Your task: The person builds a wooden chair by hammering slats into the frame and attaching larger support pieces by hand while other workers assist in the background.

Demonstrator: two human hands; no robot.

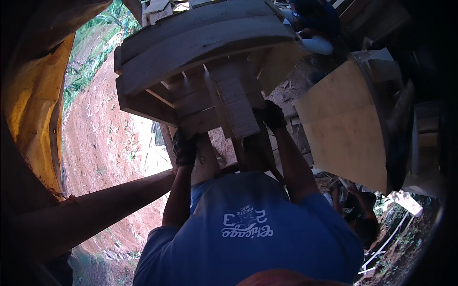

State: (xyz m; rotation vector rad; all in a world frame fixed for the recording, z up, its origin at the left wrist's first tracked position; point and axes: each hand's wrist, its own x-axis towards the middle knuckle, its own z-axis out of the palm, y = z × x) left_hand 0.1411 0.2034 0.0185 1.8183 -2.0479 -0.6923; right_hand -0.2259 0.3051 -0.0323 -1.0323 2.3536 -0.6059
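Observation:
In front of my chest stands a large plank-built wooden box (205,47), its hollow side toward me and slats showing inside. My left hand (185,148), in a dark glove, grips the box's lower left edge, with the thumb apart from the fingers. A narrow board (237,107) runs down the middle of the box and juts toward me. Beside that board my right hand (272,116), also gloved, is closed around the edge of the wood on the right. Shadow hides some fingertips of both hands.
A thick wooden beam (100,217) slants in from the left, below a yellow sheet (36,114). On the right stands a broad plywood panel (343,124). One person (312,28) is at the far right, another (365,214) at the lower right. Reddish bare earth (100,138) slopes beyond the beam.

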